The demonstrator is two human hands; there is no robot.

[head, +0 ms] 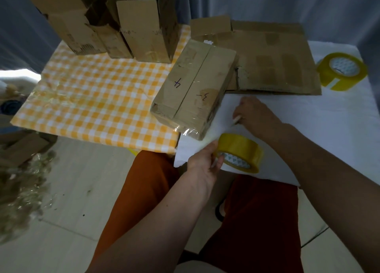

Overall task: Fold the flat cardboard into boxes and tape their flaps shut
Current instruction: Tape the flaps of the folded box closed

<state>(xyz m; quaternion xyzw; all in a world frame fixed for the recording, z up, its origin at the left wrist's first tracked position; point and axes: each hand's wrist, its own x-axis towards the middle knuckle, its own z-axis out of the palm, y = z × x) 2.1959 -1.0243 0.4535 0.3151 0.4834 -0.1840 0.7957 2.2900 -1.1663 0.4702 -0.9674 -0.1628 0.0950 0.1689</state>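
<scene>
A closed cardboard box [193, 87], marked "4" and "3", lies where the checked cloth meets the white cloth; clear tape hangs off its near end. My left hand [205, 161] grips a yellow tape roll [240, 151] at the table's near edge, just below the box. My right hand [255, 112] rests on the white cloth to the right of the box, above the roll. Its fingers are curled and seem to pinch the tape's free end. Flat cardboard [273, 63] lies behind the box at the back right.
Several upright folded boxes [144, 30] stand at the back left on the yellow checked cloth [92, 100]. A second, bigger tape roll [341, 71] sits far right on the white cloth [329, 128]. Crumpled tape and scraps [22, 190] lie on the floor at left.
</scene>
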